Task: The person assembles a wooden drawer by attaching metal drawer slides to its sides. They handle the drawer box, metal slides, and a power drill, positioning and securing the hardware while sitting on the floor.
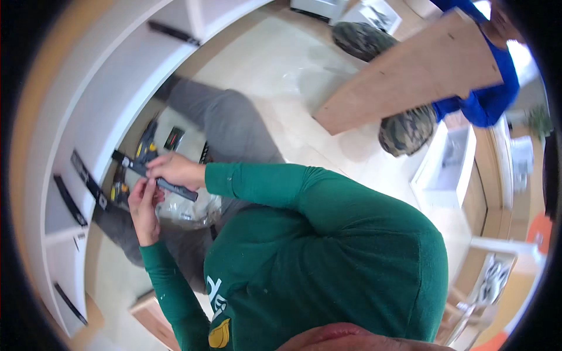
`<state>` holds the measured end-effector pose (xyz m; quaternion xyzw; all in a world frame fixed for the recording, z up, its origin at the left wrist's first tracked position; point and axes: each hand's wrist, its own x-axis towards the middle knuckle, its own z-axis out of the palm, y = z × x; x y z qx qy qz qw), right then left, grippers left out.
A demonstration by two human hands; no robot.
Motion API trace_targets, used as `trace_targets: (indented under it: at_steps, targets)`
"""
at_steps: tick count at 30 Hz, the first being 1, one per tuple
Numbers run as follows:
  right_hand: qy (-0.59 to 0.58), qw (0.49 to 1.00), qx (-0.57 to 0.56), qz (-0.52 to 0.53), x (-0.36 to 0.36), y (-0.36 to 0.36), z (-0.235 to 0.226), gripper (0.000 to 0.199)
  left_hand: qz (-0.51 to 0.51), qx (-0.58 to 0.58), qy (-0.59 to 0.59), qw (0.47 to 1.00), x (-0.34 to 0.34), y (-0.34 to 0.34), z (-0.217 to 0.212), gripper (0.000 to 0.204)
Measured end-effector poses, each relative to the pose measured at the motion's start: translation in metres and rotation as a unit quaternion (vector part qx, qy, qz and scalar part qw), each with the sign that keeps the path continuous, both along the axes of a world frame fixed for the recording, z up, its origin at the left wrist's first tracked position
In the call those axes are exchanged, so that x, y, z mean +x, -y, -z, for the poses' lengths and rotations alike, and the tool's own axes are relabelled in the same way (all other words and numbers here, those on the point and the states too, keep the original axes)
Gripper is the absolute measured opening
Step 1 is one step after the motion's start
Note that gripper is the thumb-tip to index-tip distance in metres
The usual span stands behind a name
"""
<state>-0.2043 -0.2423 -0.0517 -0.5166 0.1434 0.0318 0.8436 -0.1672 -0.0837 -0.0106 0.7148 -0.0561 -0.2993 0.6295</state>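
A black drawer slide (180,190) is held slantwise above my lap. My right hand (175,169) is closed round its middle, thumb and fingers gripping the rail. Just below, my left hand (144,206) has thumb and fingertips pinched together close against the slide's underside; whatever lies between them is too small to make out. Beyond my hands, between my legs, lie a yellow-and-black power drill (146,142) and a second yellow-and-black tool (120,190). A clear plastic bag (187,212) rests under the near end of the slide.
At my left stands a white cabinet (111,99) with black slides (69,199) on its panels. Across from me a person in blue sleeves (492,93) holds a large wooden board (410,70). A white drawer (448,167) and an open box (489,281) stand at right.
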Motion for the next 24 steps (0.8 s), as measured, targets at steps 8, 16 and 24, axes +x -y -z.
trace_targets:
  at_steps: [8,16,24]
  targets:
    - [-0.015,0.98,-0.195,0.031,-0.041,0.06,-0.008,0.022,0.136,0.051,0.287,0.947,0.016,-0.013,0.013,0.036]
    - [0.032,0.982,-0.167,-0.085,0.021,0.02,0.003,0.02,-0.351,0.219,0.296,0.861,-0.045,-0.277,0.036,0.032]
    - [0.051,0.939,-0.219,-0.26,0.038,-0.036,0.002,0.019,-0.551,0.663,0.079,0.5,-0.292,-0.588,0.107,0.08]
